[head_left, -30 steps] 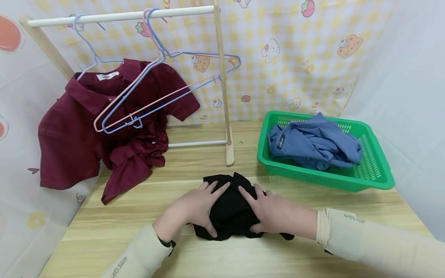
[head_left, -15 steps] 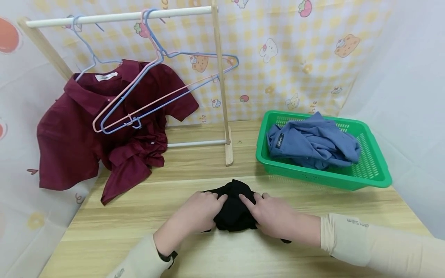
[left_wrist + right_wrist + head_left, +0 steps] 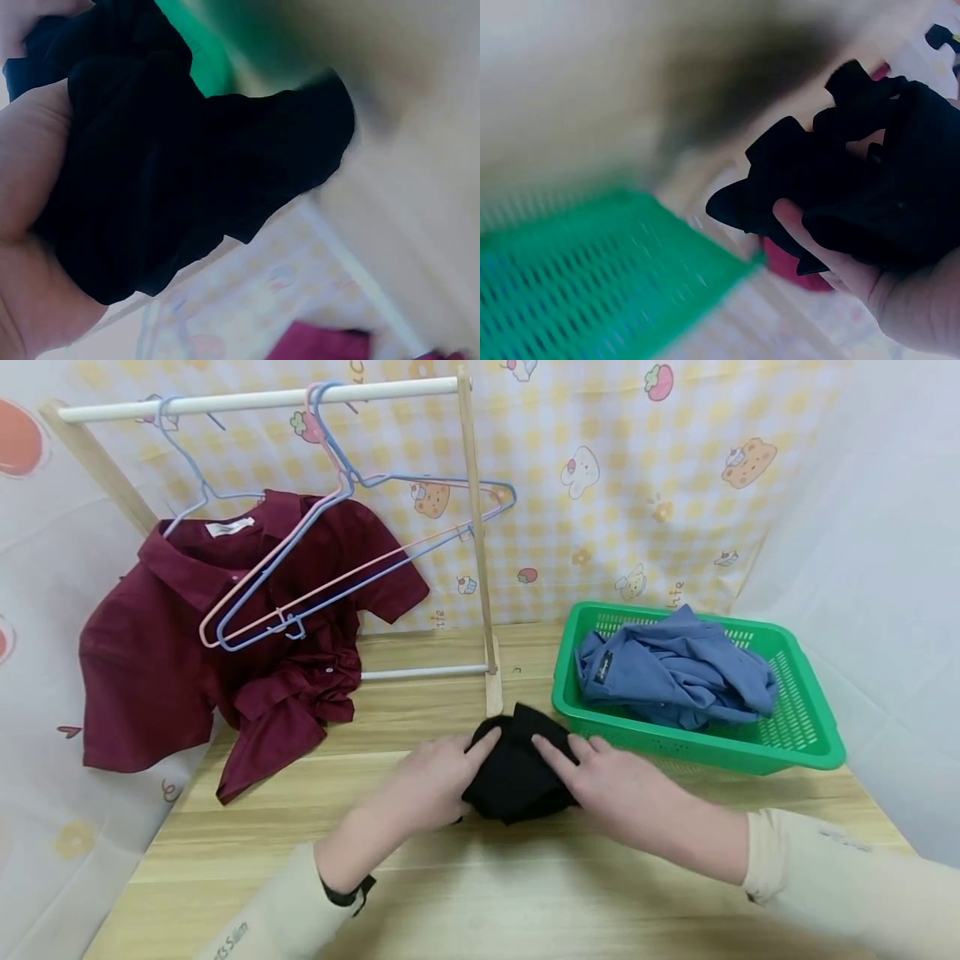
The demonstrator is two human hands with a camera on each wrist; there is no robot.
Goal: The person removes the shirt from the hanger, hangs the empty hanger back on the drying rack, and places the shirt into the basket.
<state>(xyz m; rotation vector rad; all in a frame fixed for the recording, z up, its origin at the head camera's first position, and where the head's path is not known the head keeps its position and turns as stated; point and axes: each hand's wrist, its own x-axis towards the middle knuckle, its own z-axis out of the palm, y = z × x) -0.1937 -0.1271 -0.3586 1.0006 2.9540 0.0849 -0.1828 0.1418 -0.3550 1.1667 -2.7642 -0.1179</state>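
Note:
A bunched black garment is held between both hands above the front of the wooden table; its folds hide what kind it is. My left hand grips its left side, index finger lying along the top. On the other side, my right hand grips it with the fingers spread over the cloth. In the left wrist view the black cloth hangs out past the hand in loose folds. One finger of the right hand presses against the bundle in the right wrist view.
A green basket with a crumpled blue shirt stands at the back right. At the left, a rack bears a maroon shirt on a hanger, and bare blue and pink hangers. Beneath lies the wooden table.
Both hands have gathered the spread black garment into a bundle, then lifted it up and away from the body, slightly to the right. The basket, rack and shirts stay put.

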